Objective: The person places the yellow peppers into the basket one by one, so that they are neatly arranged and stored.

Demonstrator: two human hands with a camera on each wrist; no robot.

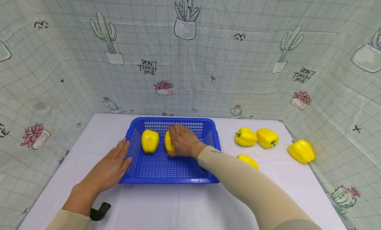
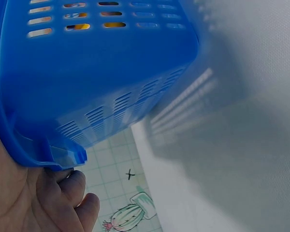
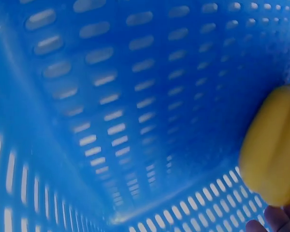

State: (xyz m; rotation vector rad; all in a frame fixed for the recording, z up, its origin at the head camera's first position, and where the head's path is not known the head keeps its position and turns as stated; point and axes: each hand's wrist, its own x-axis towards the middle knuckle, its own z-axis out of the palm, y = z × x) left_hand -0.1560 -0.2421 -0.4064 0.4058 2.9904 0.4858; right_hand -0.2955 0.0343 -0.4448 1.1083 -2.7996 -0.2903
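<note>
In the head view, my right hand (image 1: 185,141) holds a yellow bell pepper (image 1: 168,142) inside the blue basket (image 1: 169,180), its fingers curled over the far side. The same pepper (image 3: 273,145) appears at the right edge of the right wrist view, with fingertips just below it. Another yellow bell pepper (image 1: 150,141) sits in the basket to the left. Against the basket's left rim rests my left hand (image 1: 108,167), its fingers extended. Up close in the left wrist view, that hand (image 2: 48,198) touches the rim of the basket (image 2: 87,63) from outside.
Right of the basket lie more yellow bell peppers: two side by side (image 1: 245,136), one farther right (image 1: 301,151), and one (image 1: 248,161) partly behind my right forearm. A patterned cloth (image 1: 184,64) rises behind the white table (image 1: 184,207). A black object (image 1: 100,211) shows by my left wrist.
</note>
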